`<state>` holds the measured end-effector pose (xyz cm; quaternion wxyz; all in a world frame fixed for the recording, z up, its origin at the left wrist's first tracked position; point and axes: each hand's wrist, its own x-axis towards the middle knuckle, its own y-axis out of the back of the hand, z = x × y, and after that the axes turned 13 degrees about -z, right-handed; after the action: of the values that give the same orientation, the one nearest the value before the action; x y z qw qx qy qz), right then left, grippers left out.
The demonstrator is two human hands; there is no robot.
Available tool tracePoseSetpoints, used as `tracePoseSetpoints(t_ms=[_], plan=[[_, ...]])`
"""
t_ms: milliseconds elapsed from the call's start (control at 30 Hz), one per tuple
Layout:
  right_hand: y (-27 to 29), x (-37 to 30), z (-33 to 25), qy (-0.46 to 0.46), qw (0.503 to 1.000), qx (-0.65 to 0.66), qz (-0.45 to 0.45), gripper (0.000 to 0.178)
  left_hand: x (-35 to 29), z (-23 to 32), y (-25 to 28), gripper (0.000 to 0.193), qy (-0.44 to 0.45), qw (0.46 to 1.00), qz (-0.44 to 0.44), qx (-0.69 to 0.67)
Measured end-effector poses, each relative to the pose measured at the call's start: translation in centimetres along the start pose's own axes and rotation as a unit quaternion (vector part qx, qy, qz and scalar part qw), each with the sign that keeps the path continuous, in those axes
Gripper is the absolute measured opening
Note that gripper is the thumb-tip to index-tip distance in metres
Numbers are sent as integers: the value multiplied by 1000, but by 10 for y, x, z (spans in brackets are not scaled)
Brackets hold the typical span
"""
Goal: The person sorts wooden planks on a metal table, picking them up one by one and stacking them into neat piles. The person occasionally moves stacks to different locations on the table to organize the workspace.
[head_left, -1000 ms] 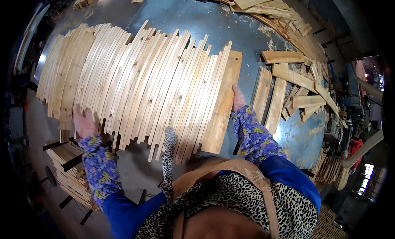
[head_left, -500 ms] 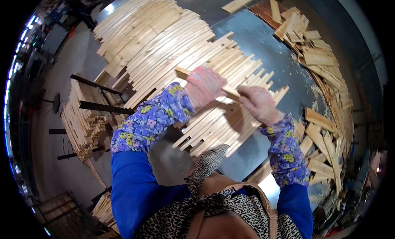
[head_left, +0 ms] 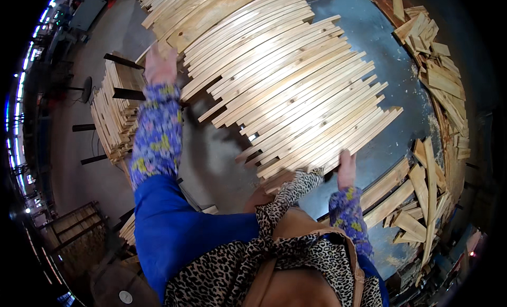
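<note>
The left hand (head_left: 160,65) is held with its fingers spread, slightly blurred, just beside the left ends of the wooden slats (head_left: 285,88); the right hand (head_left: 346,169) is placed well apart from it, at the near right edge of the same slats, its fingers raised against the last one, though whether that slat is gripped cannot be told; the slats are laid flat side by side between the two hands, their ends uneven, and a wider knotted board (head_left: 193,24) is seen beyond them; both forearms are covered by purple floral sleeves (head_left: 157,127); a blue-grey table (head_left: 367,30) is exposed along the right side; loose boards (head_left: 393,188) are heaped there, and offcuts (head_left: 443,80) are piled farther along its edge; at the left, stacked slats (head_left: 113,114) are set among dark metal bars (head_left: 129,94) above the grey floor (head_left: 222,162).
</note>
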<state>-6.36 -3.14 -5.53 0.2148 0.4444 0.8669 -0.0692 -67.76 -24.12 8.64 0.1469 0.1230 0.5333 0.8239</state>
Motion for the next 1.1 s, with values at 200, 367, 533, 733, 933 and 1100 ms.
tracePoseSetpoints(t_ms=[200, 367, 533, 733, 933, 1100], plan=[[-21, 10, -21, -13, 994, -106, -2, 88, -110, -183, -89, 82, 104, 951, -44, -287], [13, 18, -15, 42, 993, -111, 17, 84, -151, -171, -83, 50, -140, 971, -193, 18], [164, 22, 12, -28, 993, -111, 34, 77, -338, -76, -49, 42, 41, 831, -469, -295], [245, 47, 17, -165, 977, -69, 117, 77, -216, 70, -171, 49, 48, 855, -401, -325], [183, 66, -14, 29, 964, 240, 114, 63, -149, 156, -194, 71, 74, 665, -403, -625], [191, 55, -15, -77, 918, 385, 61, 63, -147, 184, -155, 83, 233, 629, -433, -602]])
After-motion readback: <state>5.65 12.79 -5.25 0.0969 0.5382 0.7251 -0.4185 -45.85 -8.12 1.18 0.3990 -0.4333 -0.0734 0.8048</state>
